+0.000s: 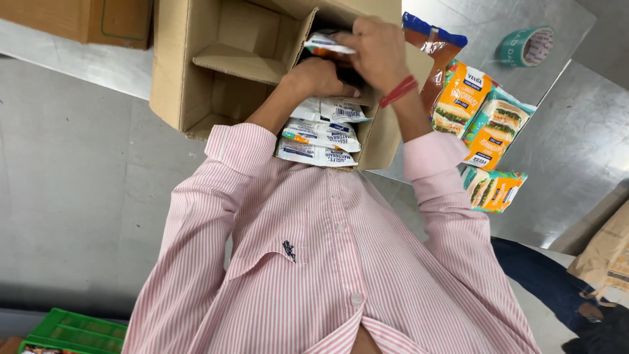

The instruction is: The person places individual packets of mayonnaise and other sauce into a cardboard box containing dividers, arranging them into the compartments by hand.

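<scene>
At the cardboard box (196, 78) mouth, a white sauce pouch (324, 44) is clamped by the right hand (379, 49). Left hand (320, 77) finger state cannot be told. Stacked white pouches (320, 134) are held against the shirt; orange-and-teal packets (481, 115) lie alongside.

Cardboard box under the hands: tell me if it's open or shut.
Open: the cardboard box has its flaps spread, and white pouches show inside.
</scene>
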